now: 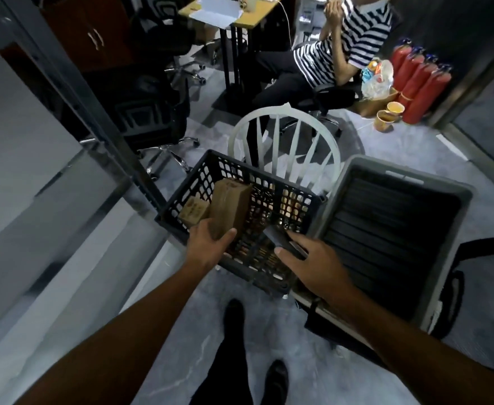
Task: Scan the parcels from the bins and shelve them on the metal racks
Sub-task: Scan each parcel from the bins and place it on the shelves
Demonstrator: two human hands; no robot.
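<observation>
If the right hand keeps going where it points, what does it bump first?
Its dark scanner would probably meet the tall cardboard parcel the left hand grips in the black crate; depth is unclear.

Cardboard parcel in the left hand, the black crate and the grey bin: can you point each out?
cardboard parcel [231,206], head view, on its broad brown face.
black crate [295,206], head view, on its far lattice wall.
grey bin [332,200], head view, on its left wall.

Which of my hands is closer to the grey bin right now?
Right. The right hand, holding a dark device, is beside the grey bin at its near left corner. The left hand is farther off, over the black crate, gripping a cardboard parcel.
</observation>
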